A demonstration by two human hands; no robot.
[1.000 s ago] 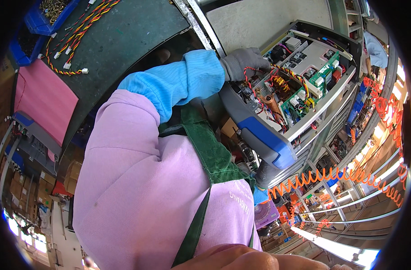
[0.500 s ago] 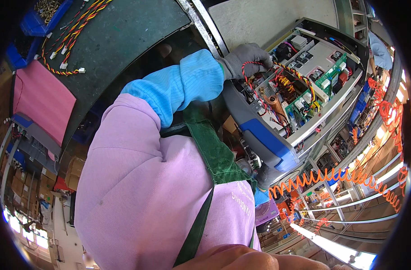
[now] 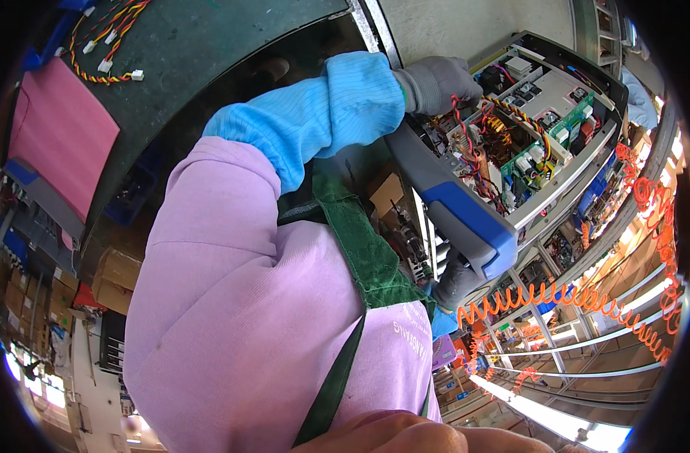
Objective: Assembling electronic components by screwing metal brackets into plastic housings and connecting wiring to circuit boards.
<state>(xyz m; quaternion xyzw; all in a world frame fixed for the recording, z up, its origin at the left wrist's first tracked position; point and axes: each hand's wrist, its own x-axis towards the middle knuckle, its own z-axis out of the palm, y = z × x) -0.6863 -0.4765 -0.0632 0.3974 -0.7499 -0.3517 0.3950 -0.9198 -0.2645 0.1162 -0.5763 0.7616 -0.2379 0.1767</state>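
Far upper left of the frame: a bundle of red, yellow and orange wires [image 3: 107,41] with small white plugs, lying on a dark green bench top [image 3: 209,45]. Just below, at the left edge: a flat pink sheet [image 3: 54,140]. Lower left: brown cardboard boxes [image 3: 118,275], small and bent by the lens.

Centre: a lilac sleeve [image 3: 239,302] filling most of the view, crossed by a green apron strap [image 3: 352,241]. Above it, a light blue cuff cover [image 3: 314,117] running up and to the right, ending in the left hand [image 3: 435,79], in a grey glove, at upper centre. Fingers curled down onto the near rim of an open electronics chassis [image 3: 511,143], touching it among red wires; no way to tell whether anything is pinched between them.

Right of centre: the chassis itself, tilted, grey with a blue corner piece [image 3: 466,223], holding green circuit boards, a copper coil and twisted wiring. Below that blue corner: the right hand [image 3: 458,283], also grey-gloved, pressed against the underside of the chassis; finger spread hidden, so grip not readable.

Lower right: orange coiled hose [image 3: 541,298] strung across, with metal shelving rails [image 3: 586,347] beyond.
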